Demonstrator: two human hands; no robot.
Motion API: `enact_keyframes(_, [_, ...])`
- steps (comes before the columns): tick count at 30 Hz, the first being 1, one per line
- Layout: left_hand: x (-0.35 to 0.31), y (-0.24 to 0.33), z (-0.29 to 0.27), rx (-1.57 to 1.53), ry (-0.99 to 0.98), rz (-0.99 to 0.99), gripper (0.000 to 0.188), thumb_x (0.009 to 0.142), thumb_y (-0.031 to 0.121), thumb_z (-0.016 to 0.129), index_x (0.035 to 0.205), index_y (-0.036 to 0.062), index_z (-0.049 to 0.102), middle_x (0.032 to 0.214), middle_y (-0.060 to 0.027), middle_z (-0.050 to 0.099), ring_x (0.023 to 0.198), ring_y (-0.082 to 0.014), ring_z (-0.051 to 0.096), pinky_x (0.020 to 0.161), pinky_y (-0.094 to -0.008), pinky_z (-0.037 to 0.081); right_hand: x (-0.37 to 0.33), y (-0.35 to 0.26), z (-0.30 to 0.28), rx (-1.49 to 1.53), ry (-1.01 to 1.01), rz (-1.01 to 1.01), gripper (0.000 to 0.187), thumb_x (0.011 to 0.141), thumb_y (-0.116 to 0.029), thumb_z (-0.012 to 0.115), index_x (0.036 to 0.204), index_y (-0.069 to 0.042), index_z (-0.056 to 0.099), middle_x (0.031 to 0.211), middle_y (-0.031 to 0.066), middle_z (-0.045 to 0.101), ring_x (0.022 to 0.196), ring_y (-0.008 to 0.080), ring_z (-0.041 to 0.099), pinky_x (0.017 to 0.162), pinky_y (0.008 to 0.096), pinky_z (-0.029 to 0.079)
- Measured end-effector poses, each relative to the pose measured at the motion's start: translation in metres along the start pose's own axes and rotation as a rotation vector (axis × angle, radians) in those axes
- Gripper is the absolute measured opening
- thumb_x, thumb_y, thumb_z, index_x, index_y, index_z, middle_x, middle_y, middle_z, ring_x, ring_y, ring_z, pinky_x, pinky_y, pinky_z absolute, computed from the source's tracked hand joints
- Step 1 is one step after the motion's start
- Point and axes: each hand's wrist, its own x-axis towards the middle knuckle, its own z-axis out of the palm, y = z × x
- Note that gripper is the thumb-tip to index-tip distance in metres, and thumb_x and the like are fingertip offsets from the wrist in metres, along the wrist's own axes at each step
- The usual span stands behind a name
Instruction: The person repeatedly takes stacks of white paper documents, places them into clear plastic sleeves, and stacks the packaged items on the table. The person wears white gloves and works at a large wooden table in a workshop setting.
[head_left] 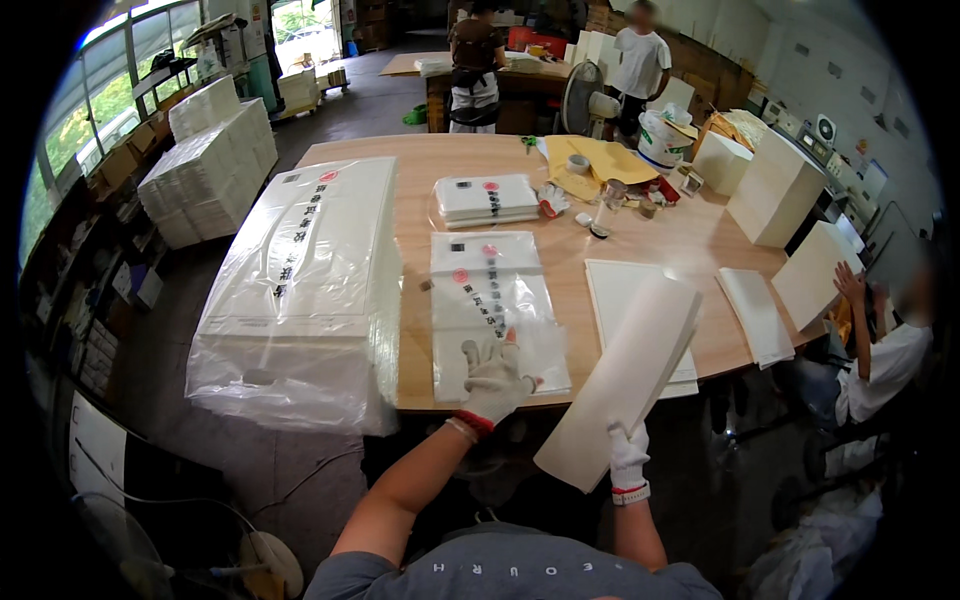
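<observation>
Left hand (492,383), fingers spread on the plastic bag (485,308); right hand (629,456) pinches a white board (627,378) to its right. Bagging, seemingly; the bag's mouth wants opening next

A fisheye camera, the left of two on the person's head, looks down and forward from above the grey T-shirt (500,550). The left hand (495,385), the right hand (629,457) and the table (690,237) lie near, while the windows (70,130) stand farther off, bending toward the round dark rim.
</observation>
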Motion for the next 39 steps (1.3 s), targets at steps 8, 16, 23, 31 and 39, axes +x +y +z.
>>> enact_keyframes(8, [-0.009,-0.007,0.047,-0.565,-0.189,-0.053,0.036,0.078,0.024,0.06,0.108,0.0042,0.053,0.092,-0.0093,0.061,0.084,-0.0285,0.055,0.075,-0.0431,0.043,-0.019,-0.048,-0.022,-0.34,-0.051,-0.312,0.032,0.081,-0.015,0.064,0.106,0.002,0.056,0.092,0.0104,0.062,0.083,0.0179,0.061,0.073,0.03,0.049])
enact_keyframes(16, [-0.008,-0.01,0.065,-0.96,-0.399,-0.509,0.017,0.088,0.021,0.054,0.087,0.0043,0.057,0.075,-0.0032,0.058,0.069,-0.0143,0.054,0.068,-0.0295,0.044,-0.003,-0.009,-0.008,0.162,-0.249,0.119,0.044,0.081,-0.026,0.066,0.114,0.0,0.052,0.104,0.0071,0.061,0.092,0.018,0.06,0.082,0.0302,0.047])
enact_keyframes(23, [-0.011,-0.021,0.055,-1.116,-0.482,-0.538,0.012,0.089,0.014,0.055,0.089,0.0022,0.056,0.091,-0.006,0.062,0.08,-0.01,0.056,0.074,-0.0248,0.048,0.029,0.026,0.08,0.593,-0.449,0.207,0.046,0.089,-0.026,0.055,0.127,-0.002,0.045,0.118,0.0075,0.055,0.108,0.0185,0.052,0.093,0.0318,0.042])
enact_keyframes(31, [0.009,-0.108,0.054,-1.954,-0.11,-0.777,0.009,0.092,0.013,0.049,0.095,0.0046,0.047,0.077,-0.0044,0.054,0.061,-0.0116,0.055,0.072,-0.0289,0.055,0.033,0.016,0.044,0.476,-0.317,0.247,0.037,0.087,-0.015,0.06,0.119,-0.002,0.051,0.112,0.0057,0.059,0.102,0.0146,0.056,0.088,0.0298,0.045])
enact_keyframes(39, [0.025,-0.056,0.046,-1.757,-0.435,-0.731,0.023,0.09,0.01,0.052,0.11,-0.0002,0.046,0.1,-0.0112,0.06,0.065,-0.0093,0.058,0.068,-0.0245,0.052,0.007,-0.049,-0.033,-0.527,-0.254,-0.21,0.028,0.073,-0.006,0.065,0.1,-0.001,0.062,0.097,0.0139,0.064,0.083,0.0225,0.064,0.073,0.0291,0.05])
